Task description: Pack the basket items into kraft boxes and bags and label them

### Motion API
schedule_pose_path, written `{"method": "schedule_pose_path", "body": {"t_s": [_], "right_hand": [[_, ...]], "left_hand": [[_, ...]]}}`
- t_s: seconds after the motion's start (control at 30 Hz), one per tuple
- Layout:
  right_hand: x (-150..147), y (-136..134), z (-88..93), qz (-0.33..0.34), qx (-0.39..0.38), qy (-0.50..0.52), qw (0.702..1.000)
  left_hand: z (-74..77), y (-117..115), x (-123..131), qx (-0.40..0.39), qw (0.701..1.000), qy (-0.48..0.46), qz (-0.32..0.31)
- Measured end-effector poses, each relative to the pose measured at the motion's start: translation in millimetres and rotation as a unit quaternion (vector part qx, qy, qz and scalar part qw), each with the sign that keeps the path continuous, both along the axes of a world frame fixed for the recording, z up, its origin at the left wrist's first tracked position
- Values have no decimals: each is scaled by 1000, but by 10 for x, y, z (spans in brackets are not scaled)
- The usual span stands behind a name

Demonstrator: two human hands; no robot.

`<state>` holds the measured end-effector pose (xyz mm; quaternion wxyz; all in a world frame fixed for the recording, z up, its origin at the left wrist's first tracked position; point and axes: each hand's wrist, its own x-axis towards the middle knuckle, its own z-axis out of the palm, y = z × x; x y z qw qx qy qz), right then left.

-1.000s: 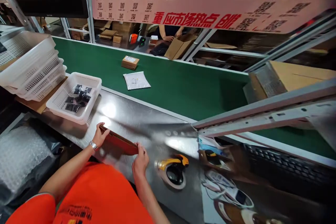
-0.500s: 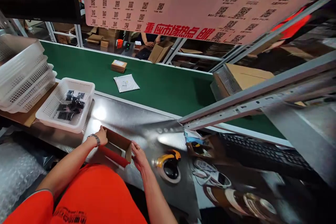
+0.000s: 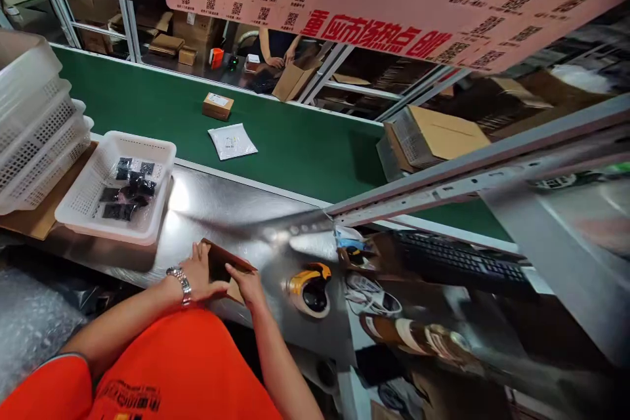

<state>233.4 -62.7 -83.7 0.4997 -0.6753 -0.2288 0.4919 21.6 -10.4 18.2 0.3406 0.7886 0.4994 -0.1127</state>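
My left hand (image 3: 199, 277), with a metal watch at its wrist, grips the left end of a small brown cardboard box (image 3: 231, 257), its thumb reaching across the near side. At the right end, my right hand (image 3: 250, 287) is closed on the same box. The box is tilted low over the metal bench, near my body. Its inside is dark, and my fingers hide part of it. To the right of my right hand lies a yellow-and-black tape dispenser (image 3: 311, 290) with a roll of tape.
A white plastic basket (image 3: 108, 231) holding several small black packets stands left, beside stacked baskets (image 3: 29, 144). Behind the metal bench (image 3: 216, 210), a green conveyor (image 3: 305, 157) carries a small carton (image 3: 217, 106) and a white mailer (image 3: 232, 142). A keyboard (image 3: 453, 262) lies right. Another person's hands (image 3: 280, 60) show beyond.
The box has turned between my hands, so its opening looks narrower. My left thumb and right fingers have shifted across its near side. The camera view has moved slightly.
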Motion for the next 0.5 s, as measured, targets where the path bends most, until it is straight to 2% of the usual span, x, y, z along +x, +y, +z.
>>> {"method": "schedule_pose_path", "body": {"t_s": [0.1,0.2,0.3,0.4,0.5], "right_hand": [[0,21,24,13,7,-14,1000],[75,-28,109,40,2,38,998],[163,-90,184,63,-8,125,990],[165,-172,180,34,-8,185,982],[85,-288,93,17,24,162,986]], "left_hand": [[-6,-115,-32,29,999,9,-34],[-152,-42,6,62,998,-19,-2],[-387,109,24,43,988,-88,121],[-649,158,-48,20,942,-204,266],[-844,111,-153,-21,897,-314,310]]}}
